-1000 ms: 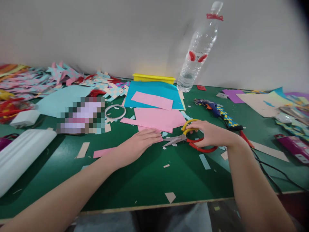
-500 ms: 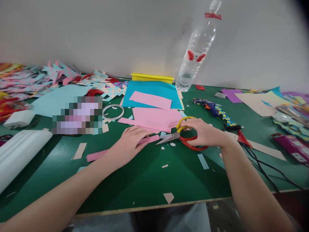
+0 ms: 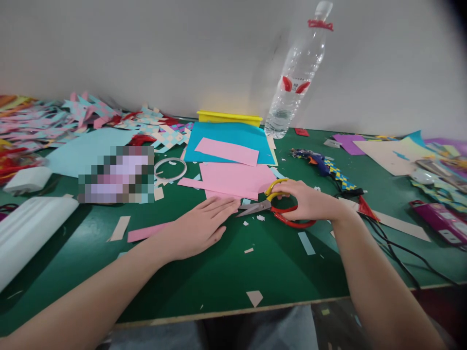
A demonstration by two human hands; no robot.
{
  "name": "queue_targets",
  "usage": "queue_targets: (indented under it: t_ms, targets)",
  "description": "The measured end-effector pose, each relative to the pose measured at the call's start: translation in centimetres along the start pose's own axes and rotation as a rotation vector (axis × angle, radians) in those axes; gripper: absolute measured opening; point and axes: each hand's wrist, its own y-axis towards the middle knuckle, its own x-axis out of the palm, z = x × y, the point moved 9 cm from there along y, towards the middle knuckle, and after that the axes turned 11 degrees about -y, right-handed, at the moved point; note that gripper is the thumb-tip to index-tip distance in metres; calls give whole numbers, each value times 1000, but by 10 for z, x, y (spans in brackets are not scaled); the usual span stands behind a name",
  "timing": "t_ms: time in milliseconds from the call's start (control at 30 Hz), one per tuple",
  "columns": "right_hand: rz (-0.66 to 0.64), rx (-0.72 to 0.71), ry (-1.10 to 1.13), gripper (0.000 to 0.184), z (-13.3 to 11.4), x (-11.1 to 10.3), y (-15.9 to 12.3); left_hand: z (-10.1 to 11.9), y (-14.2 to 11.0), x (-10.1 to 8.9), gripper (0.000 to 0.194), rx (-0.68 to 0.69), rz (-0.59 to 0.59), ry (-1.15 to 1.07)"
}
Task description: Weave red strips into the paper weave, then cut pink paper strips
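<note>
My left hand (image 3: 200, 224) lies flat on the green table (image 3: 226, 272), fingers stretched out over a long pink paper strip (image 3: 146, 232). My right hand (image 3: 306, 200) is closed on the handles of red and yellow scissors (image 3: 277, 206). The scissors rest on the table with their blades pointing left, the tips close to my left fingertips. Just behind both hands lie pink paper sheets (image 3: 237, 177) and a blue sheet (image 3: 229, 138).
A clear plastic bottle (image 3: 295, 78) stands at the back by a yellow tray (image 3: 229, 117). A tape ring (image 3: 170, 168), woven paper pieces (image 3: 91, 112) and a white roll (image 3: 29, 233) lie left. A glue gun (image 3: 321, 163) with black cord (image 3: 394, 248) and more papers lie right.
My left hand has flattened, its fingers now stretched out over the pink strip. The scissors, still in my right hand, have swung slightly, blades nearer my left fingertips.
</note>
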Motion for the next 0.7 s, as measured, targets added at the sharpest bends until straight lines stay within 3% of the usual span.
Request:
queue_targets:
  t_ms: [700]
  targets:
    - [-15,-42,-12,47,-9,3,-1,-5,0,9,62,-11,-46,-18]
